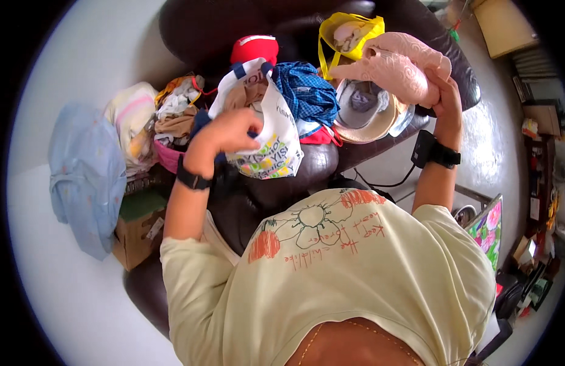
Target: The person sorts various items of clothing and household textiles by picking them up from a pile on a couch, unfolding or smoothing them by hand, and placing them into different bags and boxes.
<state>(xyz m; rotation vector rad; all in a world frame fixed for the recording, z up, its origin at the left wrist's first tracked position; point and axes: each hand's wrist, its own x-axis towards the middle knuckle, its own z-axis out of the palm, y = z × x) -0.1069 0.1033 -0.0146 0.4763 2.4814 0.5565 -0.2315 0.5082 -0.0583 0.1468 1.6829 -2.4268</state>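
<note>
My right hand [444,94] is raised at the right, its fingers closed on the edge of a pink bra [401,67] with moulded cups and a swirl pattern. My left hand [237,131] curls at the near side of a white printed tote bag [273,140], closed on its dark blue handle. Beige cloth [246,97] shows in the bag's mouth. Right of the bag lies a bundle of blue checked cloth [304,91], and beyond it several stacked hats [365,113], partly under the bra.
Behind stands a yellow bag [355,33] with cloth inside, near a red cap-like item [255,49]. At the left are piled clothes [176,116], a light blue cloth [87,177] and a cardboard box [133,235]. All sits on or around a dark leather sofa [319,160].
</note>
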